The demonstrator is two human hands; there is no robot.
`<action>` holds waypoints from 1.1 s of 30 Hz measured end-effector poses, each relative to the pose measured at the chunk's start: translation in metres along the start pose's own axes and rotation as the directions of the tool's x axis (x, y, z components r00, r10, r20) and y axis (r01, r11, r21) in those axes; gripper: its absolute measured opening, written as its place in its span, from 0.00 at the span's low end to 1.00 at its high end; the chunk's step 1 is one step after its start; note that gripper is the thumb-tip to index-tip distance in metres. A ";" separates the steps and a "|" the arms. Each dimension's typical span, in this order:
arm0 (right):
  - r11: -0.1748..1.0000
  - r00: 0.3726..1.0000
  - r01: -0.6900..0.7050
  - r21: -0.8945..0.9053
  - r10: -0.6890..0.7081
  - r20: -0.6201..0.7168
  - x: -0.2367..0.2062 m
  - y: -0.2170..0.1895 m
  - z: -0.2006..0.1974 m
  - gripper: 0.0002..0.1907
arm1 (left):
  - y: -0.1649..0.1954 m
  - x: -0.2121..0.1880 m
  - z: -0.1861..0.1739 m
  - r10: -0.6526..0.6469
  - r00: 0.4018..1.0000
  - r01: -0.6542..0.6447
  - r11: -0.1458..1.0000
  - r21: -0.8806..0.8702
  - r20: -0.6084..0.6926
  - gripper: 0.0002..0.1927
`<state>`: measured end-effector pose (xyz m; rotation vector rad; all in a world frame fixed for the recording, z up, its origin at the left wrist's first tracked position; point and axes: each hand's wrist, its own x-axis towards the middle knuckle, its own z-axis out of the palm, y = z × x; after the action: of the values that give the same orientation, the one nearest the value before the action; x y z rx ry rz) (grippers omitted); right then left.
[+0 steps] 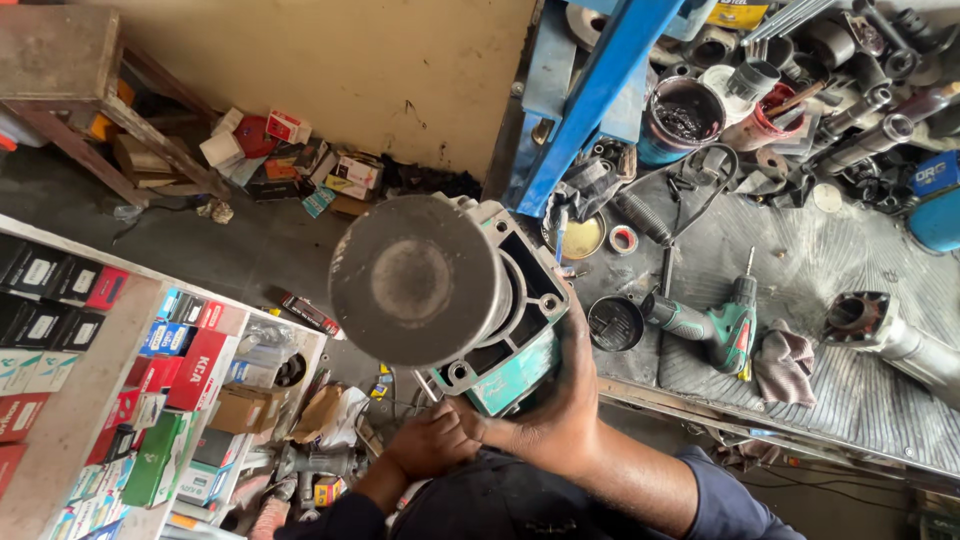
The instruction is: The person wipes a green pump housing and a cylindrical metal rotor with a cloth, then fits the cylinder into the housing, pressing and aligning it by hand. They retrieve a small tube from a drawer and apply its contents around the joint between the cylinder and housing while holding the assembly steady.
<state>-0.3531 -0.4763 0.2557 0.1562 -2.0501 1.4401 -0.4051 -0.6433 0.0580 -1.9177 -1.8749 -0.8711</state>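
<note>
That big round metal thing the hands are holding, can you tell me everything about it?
The metal housing looks like a machine part: a dull grey, dusty round disc faces the camera, and behind it sits a squarish cast body with open hollows and bolt holes at its corners. One side shows worn teal paint. It is held up in the air, tilted, above the floor beside the workbench. The right hand grips its lower side, and the left hand touches its bottom corner.

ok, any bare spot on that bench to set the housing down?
Yes: the ribbed mat is open between the green drill and the metal cylinder part, past the rag. The bench's back edge, around the grease tub and tubes, is packed. Both hands hold the housing.
</note>
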 end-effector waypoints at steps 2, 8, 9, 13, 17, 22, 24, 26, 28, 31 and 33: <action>0.985 0.987 0.161 -0.062 -0.162 -0.001 0.003 0.000 0.000 0.64 | -0.013 -0.001 0.003 0.038 0.994 -0.038 0.999 -0.004 0.105 0.01; 0.998 0.998 -0.066 0.011 0.066 -0.013 0.009 -0.011 0.003 0.67 | -0.022 -0.001 -0.002 0.011 0.968 -0.030 0.997 0.071 0.251 0.07; 0.997 0.997 -0.069 0.023 0.070 -0.028 0.008 -0.012 0.005 0.66 | -0.017 -0.002 -0.004 -0.077 0.953 0.070 0.997 0.034 0.292 0.09; 0.992 0.997 -0.082 -0.095 0.081 -0.017 0.004 -0.011 0.002 0.67 | 0.007 -0.001 -0.019 -0.319 0.942 0.325 0.944 -0.060 0.101 0.08; 0.993 0.993 -0.111 -0.047 0.113 0.042 0.001 -0.007 -0.011 0.69 | 0.012 0.010 -0.072 -0.620 0.741 0.639 0.769 -0.013 -0.257 0.05; 0.987 0.987 0.159 0.002 -0.159 -0.023 0.009 -0.002 -0.026 0.60 | 0.014 0.067 -0.166 -0.632 0.557 0.619 0.748 -0.238 -0.539 0.21; 0.986 0.985 0.163 -0.044 -0.165 -0.045 0.014 -0.005 -0.035 0.54 | 0.020 0.102 -0.195 -0.659 0.563 0.592 0.743 -0.313 -0.498 0.30; 0.974 0.982 0.174 -0.145 -0.183 -0.053 0.022 -0.008 -0.045 0.48 | 0.022 0.137 -0.218 -0.613 0.636 0.577 0.781 -0.238 -0.469 0.35; 0.942 0.965 0.257 -0.214 -0.260 0.013 0.031 -0.012 -0.054 0.44 | 0.023 0.171 -0.227 -0.579 0.649 0.572 0.799 -0.186 -0.493 0.32; 0.879 0.935 0.353 -0.321 -0.343 0.088 0.044 -0.017 -0.063 0.38 | 0.023 0.202 -0.242 -0.479 0.707 0.547 0.837 -0.027 -0.521 0.29; 0.831 0.910 0.413 -0.372 -0.397 0.121 0.054 -0.017 -0.069 0.36 | 0.022 0.214 -0.250 -0.433 0.739 0.527 0.849 0.043 -0.516 0.27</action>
<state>-0.3602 -0.4091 0.3132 0.4275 -2.1276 0.7568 -0.4431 -0.6316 0.3851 -0.9602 -2.0479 -1.1487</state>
